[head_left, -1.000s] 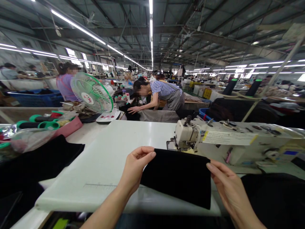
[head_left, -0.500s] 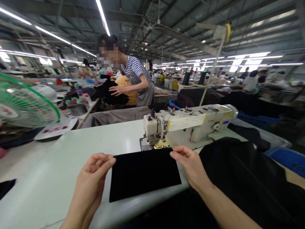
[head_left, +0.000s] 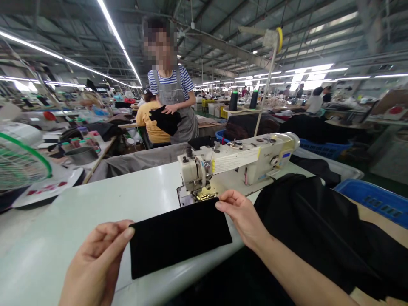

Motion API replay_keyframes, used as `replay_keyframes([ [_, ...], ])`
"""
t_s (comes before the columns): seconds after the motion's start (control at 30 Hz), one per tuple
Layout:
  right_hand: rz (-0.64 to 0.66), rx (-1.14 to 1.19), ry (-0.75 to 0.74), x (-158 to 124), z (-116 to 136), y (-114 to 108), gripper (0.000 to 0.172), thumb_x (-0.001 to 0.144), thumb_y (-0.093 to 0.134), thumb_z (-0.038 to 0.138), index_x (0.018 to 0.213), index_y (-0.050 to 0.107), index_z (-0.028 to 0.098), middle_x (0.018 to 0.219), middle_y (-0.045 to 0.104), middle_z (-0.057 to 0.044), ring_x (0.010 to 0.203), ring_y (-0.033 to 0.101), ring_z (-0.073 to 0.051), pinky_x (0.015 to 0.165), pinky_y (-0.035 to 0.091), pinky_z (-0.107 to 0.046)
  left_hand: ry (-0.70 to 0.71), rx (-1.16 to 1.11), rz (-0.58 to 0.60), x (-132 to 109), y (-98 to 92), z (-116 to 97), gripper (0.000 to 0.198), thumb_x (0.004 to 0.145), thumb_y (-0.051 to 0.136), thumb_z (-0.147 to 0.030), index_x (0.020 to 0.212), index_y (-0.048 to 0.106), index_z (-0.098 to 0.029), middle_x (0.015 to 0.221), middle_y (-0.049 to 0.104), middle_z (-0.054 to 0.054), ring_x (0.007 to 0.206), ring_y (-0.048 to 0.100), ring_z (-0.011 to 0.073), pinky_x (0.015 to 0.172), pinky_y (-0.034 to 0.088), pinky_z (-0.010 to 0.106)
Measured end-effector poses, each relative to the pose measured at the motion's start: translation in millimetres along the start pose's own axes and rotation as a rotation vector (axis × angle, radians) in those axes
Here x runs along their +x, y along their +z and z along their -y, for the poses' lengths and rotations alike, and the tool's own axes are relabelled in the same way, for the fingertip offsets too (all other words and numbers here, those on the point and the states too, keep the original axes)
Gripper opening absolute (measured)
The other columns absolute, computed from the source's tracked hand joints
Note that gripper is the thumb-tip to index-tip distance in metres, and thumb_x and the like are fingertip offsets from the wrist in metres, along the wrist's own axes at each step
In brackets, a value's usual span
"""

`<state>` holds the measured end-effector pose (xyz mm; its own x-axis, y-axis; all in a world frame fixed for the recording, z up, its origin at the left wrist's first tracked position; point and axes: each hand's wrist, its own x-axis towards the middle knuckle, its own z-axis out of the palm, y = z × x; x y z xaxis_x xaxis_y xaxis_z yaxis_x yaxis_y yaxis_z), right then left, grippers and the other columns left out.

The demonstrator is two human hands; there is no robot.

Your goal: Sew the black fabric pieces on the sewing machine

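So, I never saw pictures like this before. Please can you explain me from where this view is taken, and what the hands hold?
This view comes from a camera worn on a person's head, looking forward and down, so the hands at the bottom are that person's own. The left hand and right hand hold a piece of black fabric by its two ends. It is in front of an industrial sewing machine on a white table. To the right lies a heap of black cloth. Beyond the machine stands a co-worker in a striped shirt and apron, holding other black fabric.
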<state>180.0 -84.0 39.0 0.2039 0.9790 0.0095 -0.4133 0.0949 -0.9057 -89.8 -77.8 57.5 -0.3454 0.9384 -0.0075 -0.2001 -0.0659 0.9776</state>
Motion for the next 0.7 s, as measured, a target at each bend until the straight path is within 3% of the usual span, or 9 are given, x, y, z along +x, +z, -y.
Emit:
replay_keyframes([
  [0.1, 0.064, -0.021, 0.015, -2.4, 3.3, 3.0, 0.036, 0.061, 0.086, 0.026, 0.087, 0.061, 0.021, 0.083, 0.064, 0.004, 0.081, 0.057, -0.013, 0.078, 0.044, -0.026, 0.151, 0.090, 0.004, 2.1, -9.2, -11.6, 0.039, 0.047, 0.090, -0.032, 0.062, 0.055, -0.025, 0.082, 0.071, -0.008, 0.094, 0.060, 0.0188, 0.082, 0.050, 0.027],
  [0.2, 0.207, -0.175, 0.026, -16.2, 4.2, 9.8, 0.032, 0.066, 0.078, 0.023, 0.090, 0.056, 0.022, 0.084, 0.061, 0.004, 0.080, 0.057, -0.014, 0.076, 0.045, -0.028, 0.479, 0.288, 0.035, 13.5, -7.4, -46.0, 0.030, 0.062, 0.084, -0.034, 0.070, 0.056, -0.026, 0.087, 0.071, -0.010, 0.089, 0.062, 0.0185, 0.082, 0.047, 0.032],
  [0.27, 0.318, -0.333, -0.003, -31.3, -0.7, 13.3, 0.025, 0.070, 0.069, 0.019, 0.088, 0.052, 0.022, 0.084, 0.058, 0.003, 0.078, 0.055, -0.014, 0.075, 0.045, -0.029, 0.645, 0.506, 0.123, 30.3, 8.0, -69.1, 0.026, 0.070, 0.080, -0.036, 0.072, 0.057, -0.024, 0.089, 0.071, -0.007, 0.084, 0.064, 0.0181, 0.075, 0.046, 0.031],
  [0.33, 0.391, -0.495, -0.083, -46.4, -12.6, 12.3, 0.021, 0.073, 0.062, 0.015, 0.087, 0.049, 0.023, 0.084, 0.055, 0.003, 0.077, 0.054, -0.015, 0.074, 0.046, -0.030, 0.602, 0.707, 0.432, 54.2, 32.7, -75.3, 0.021, 0.075, 0.072, -0.037, 0.069, 0.060, -0.022, 0.077, 0.069, -0.004, 0.070, 0.061, 0.0157, 0.065, 0.044, 0.027],
  [0.4, 0.407, -0.640, -0.166, -57.2, -30.7, 5.2, 0.023, 0.075, 0.058, 0.011, 0.093, 0.050, 0.023, 0.084, 0.054, 0.002, 0.078, 0.053, -0.016, 0.075, 0.046, -0.031, 0.390, 0.885, 0.737, 79.5, 59.4, -56.6, 0.013, 0.072, 0.071, -0.026, 0.066, 0.060, -0.020, 0.063, 0.062, -0.005, 0.059, 0.054, 0.0129, 0.060, 0.041, 0.025],
  [0.47, 0.406, -0.764, -0.214, -61.4, -50.7, -6.6, 0.024, 0.078, 0.057, 0.009, 0.097, 0.051, 0.024, 0.084, 0.056, 0.002, 0.079, 0.054, -0.017, 0.074, 0.047, -0.032, 0.273, 0.925, 0.847, 98.7, 80.6, -17.8, 0.018, 0.056, 0.075, -0.013, 0.059, 0.059, -0.020, 0.053, 0.058, -0.005, 0.052, 0.051, 0.0125, 0.055, 0.039, 0.025],
  [0.6, 0.506, -0.932, -0.254, -56.2, -71.5, -33.0, 0.016, 0.083, 0.060, 0.007, 0.083, 0.057, 0.022, 0.082, 0.059, 0.000, 0.078, 0.058, -0.017, 0.073, 0.049, -0.030, 0.195, 0.887, 0.882, 108.5, 96.7, 64.4, 0.014, 0.055, 0.068, -0.012, 0.061, 0.058, -0.020, 0.055, 0.059, -0.005, 0.056, 0.054, 0.0141, 0.056, 0.041, 0.025],
  [0.7, 0.621, -1.023, -0.336, -50.5, -65.9, -47.1, 0.020, 0.082, 0.061, 0.003, 0.089, 0.060, 0.022, 0.089, 0.065, -0.002, 0.084, 0.062, -0.019, 0.076, 0.052, -0.032, 0.220, 0.856, 0.824, 104.0, 93.3, 93.2, 0.013, 0.059, 0.067, -0.016, 0.064, 0.056, -0.021, 0.060, 0.058, -0.004, 0.060, 0.053, 0.0147, 0.059, 0.041, 0.025],
])
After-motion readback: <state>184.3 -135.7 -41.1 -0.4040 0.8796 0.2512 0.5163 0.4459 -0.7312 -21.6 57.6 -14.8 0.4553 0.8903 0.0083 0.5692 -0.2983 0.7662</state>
